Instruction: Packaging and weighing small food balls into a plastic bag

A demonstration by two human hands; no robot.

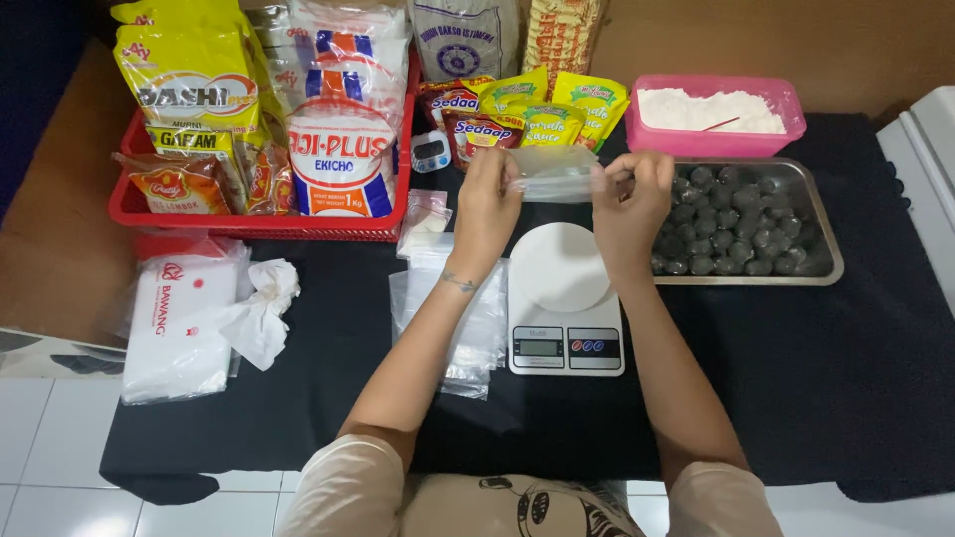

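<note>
My left hand (487,204) and my right hand (635,199) are both raised above a white kitchen scale (564,303) and pinch the two ends of a small clear plastic bag (557,175) stretched between them. The scale's round white platform is bare beneath the bag. A pile of more clear plastic bags (463,303) lies on the black cloth just left of the scale, under my left forearm. A metal tray (828,261) filled with several dark grey balls (731,221) sits right of the scale, close to my right hand.
A red basket (134,211) of seasoning packets stands at the back left. Sauce pouches (527,109), a small timer (431,151) and a pink tub of white flour (711,114) line the back. A white packet (174,323) and crumpled tissue (261,308) lie at left.
</note>
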